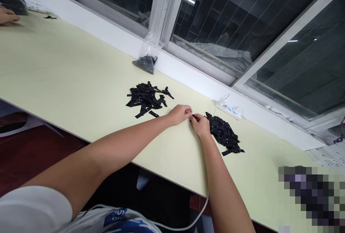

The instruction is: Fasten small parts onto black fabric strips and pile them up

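Note:
My left hand [179,114] and my right hand [201,125] meet over the pale yellow table, fingertips almost touching. A small black fabric strip [194,116] is pinched in my right fingers. My left thumb and forefinger are closed at its near end, where something thin and whitish shows, too small to name. To the left lies a loose pile of black strips [145,98], with a single strip [153,113] apart from it. Just beyond my right hand is a denser pile of black strips [223,132], partly hidden by that hand.
A clear plastic bag [146,62] of black pieces stands against the window ledge. A white power strip [229,110] with cables sits by the wall. At far left, another person's hand [8,15] rests near a dark bag. A pixelated patch covers the lower right.

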### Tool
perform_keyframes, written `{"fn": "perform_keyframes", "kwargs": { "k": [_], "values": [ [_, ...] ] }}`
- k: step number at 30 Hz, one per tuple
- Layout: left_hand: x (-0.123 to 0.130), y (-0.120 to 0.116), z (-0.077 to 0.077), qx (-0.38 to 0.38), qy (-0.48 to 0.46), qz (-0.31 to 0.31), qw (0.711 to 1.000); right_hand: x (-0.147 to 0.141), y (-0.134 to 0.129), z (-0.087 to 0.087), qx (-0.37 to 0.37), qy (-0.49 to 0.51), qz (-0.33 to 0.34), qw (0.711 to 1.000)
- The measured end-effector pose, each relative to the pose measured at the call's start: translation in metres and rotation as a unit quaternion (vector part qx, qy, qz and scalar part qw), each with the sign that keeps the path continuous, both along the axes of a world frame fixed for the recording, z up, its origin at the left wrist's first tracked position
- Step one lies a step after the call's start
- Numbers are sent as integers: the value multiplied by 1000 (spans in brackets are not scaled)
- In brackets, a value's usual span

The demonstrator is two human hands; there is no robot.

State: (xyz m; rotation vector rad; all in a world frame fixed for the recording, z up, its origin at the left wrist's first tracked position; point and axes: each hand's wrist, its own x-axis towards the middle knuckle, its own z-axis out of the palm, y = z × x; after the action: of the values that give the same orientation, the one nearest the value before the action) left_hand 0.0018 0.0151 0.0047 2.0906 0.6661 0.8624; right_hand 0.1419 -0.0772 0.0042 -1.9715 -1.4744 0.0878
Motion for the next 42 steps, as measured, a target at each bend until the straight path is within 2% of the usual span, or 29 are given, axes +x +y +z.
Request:
{"fn": "perform_keyframes", "kwargs": {
  "k": [6,12,17,21,32,42],
  "values": [
    [1,0,-1,2,-8,-2,1000,1,1,0,9,75,-18,997],
    [2,3,-2,56,-32,-19,998,9,5,-9,24,132,-7,991],
    [0,0,0,31,-11,-21,999,13,8,-14,54,202,24,978],
    [-1,-1,1,26,-20,-18,999,11,8,-11,80,252,33,964],
    [0,-1,0,0,-37,-21,999,2,6,-1,101,367,-5,925],
    [1,1,-3,11,-38,-25,999,0,5,0,102,382,-21,918]
  ]
}}
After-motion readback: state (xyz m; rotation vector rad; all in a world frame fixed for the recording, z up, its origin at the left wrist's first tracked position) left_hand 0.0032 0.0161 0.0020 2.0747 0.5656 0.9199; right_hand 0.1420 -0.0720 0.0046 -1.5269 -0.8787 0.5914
